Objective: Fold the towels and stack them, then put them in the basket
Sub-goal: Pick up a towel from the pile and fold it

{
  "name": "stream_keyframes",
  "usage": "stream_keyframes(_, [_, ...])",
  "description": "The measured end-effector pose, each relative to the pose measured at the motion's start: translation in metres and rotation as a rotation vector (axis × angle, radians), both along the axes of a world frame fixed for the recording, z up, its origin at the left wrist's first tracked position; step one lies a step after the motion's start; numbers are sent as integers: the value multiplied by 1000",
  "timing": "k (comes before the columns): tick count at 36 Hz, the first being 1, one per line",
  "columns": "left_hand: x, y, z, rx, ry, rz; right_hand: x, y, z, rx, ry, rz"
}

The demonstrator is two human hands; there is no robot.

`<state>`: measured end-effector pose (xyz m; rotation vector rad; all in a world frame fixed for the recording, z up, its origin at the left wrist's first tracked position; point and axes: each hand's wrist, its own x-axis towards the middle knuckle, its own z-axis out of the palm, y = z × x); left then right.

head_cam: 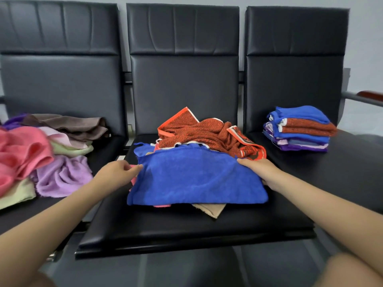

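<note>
A blue towel (194,177) lies spread on the middle seat, over a tan cloth (210,210) and a pink one. My left hand (118,172) pinches its left edge. My right hand (259,169) grips its right edge, fingers tucked against the fabric. Behind the blue towel sits a crumpled orange-red towel (205,131). A stack of folded towels (300,129), blue, orange-red and purple, stands on the right seat. No basket is in view.
A loose heap of unfolded cloths, pink (22,154), lilac (62,175), pale green and brown (68,123), covers the left seat. The three black seats (186,228) form one bench with tall backs. An armrest (369,96) juts out at far right.
</note>
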<state>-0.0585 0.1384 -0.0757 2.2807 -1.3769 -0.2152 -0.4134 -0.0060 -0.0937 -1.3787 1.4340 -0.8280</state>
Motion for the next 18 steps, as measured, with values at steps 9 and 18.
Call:
stream_keyframes(9, [-29, 39, -17, 156, 72, -43, -11, 32, 13, 183, -65, 73])
stream_keyframes(18, [-28, 59, -19, -178, 268, 36, -8, 49, 14, 10, 153, 74])
